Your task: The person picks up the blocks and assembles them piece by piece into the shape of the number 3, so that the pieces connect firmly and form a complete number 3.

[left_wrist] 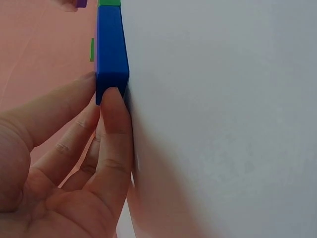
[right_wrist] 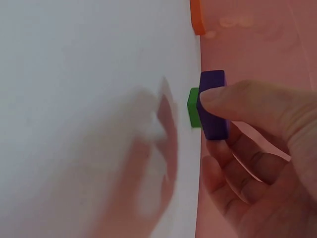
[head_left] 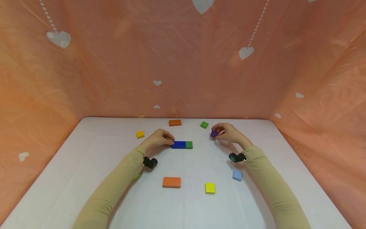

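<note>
A long blue block (head_left: 178, 145) lies end to end with a dark green block (head_left: 189, 145) in the middle of the white table. At its left end my left hand (head_left: 159, 139) touches it, thumb and fingertip pressed around that end in the left wrist view. My right hand (head_left: 228, 132) pinches a purple block (right_wrist: 213, 105), the thumb lying across its face. Its shadow falls on the table below, with the block held above the surface. Just beyond the purple block is a bright green block (head_left: 204, 124), partly covered by it in the right wrist view.
Around them lie an orange block (head_left: 175, 122) at the back, a yellow-orange block (head_left: 140, 134) at left, and nearer, another orange block (head_left: 171, 182), a yellow block (head_left: 210, 188) and a light blue block (head_left: 237, 175). My left sleeve partly hides a lime block (head_left: 136, 177). Orange cloth (head_left: 183, 95) encloses the table.
</note>
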Available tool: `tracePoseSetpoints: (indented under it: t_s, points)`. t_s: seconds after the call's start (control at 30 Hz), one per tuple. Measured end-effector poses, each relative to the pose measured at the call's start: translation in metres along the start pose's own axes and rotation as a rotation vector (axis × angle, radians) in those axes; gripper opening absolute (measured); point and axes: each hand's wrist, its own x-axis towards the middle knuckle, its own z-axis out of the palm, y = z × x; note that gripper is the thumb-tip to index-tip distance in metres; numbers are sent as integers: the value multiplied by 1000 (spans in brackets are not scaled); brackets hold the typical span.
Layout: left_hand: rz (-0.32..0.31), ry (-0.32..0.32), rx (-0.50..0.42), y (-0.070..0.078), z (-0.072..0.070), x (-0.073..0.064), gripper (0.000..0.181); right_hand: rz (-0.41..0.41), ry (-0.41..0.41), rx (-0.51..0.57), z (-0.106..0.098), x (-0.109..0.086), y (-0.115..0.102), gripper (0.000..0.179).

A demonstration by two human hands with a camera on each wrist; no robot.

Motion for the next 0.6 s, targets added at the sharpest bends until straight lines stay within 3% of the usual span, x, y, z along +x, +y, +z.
tracePoseSetpoints:
  t_s: [0.5,0.6]
  points:
    - [-7,6,-6,0,1,-1,22,-7,-11,22,15,21,-20,39]
    - [-13,11,-1,1,1,-2,22,-50,-10,23,20,27,-22,38]
